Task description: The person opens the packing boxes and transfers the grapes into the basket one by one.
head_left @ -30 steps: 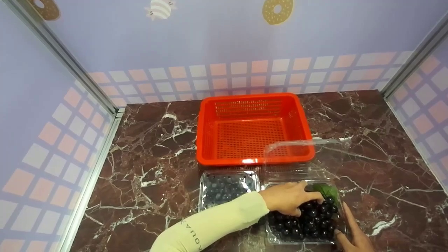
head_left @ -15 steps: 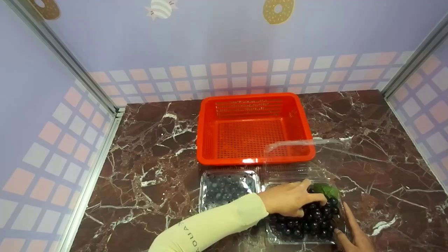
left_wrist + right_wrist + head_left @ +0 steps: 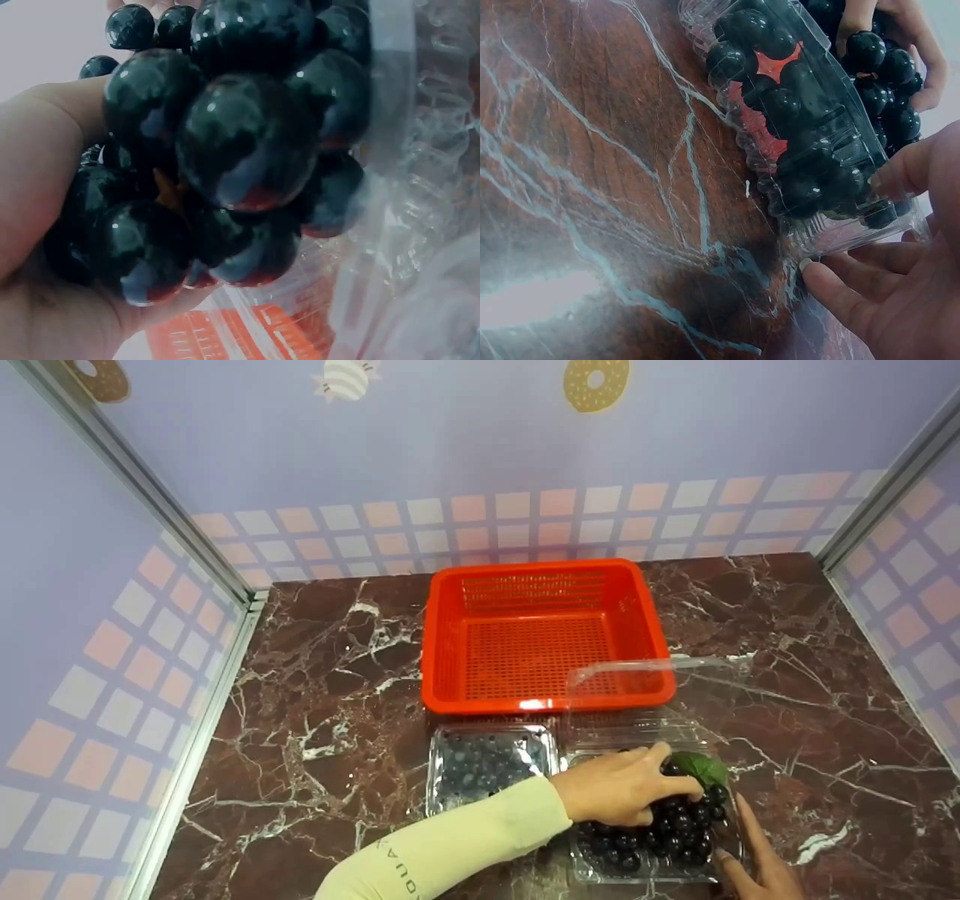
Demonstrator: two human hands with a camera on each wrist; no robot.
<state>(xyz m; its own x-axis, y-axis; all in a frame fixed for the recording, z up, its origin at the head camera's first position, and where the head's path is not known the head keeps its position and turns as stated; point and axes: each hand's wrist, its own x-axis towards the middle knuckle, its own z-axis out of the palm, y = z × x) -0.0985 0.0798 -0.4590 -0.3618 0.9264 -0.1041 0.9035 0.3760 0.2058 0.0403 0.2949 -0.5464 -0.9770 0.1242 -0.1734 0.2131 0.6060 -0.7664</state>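
A bunch of dark grapes (image 3: 679, 829) with a green leaf (image 3: 701, 767) lies in a clear plastic box (image 3: 607, 877) whose lid (image 3: 720, 679) is flipped back. My left hand (image 3: 622, 787) reaches in from the left and grips the bunch; in the left wrist view its thumb and fingers wrap the grapes (image 3: 247, 142). My right hand (image 3: 761, 862) holds the box's near right corner. The right wrist view shows the thumb on the box wall and the fingers below that corner. Grapes under the left palm are hidden.
An orange-red slotted basket (image 3: 551, 708) stands behind the boxes, the raised lid overlapping its front right corner. To the left is a second clear box (image 3: 487, 765) of small dark blue berries, partly covered by my left sleeve (image 3: 457, 840). Panels enclose the marbled table (image 3: 322, 795).
My left hand has shifted slightly right along with the grapes and the leaf. Grapes near the front of the box have shifted too. The right hand and box stay in place.
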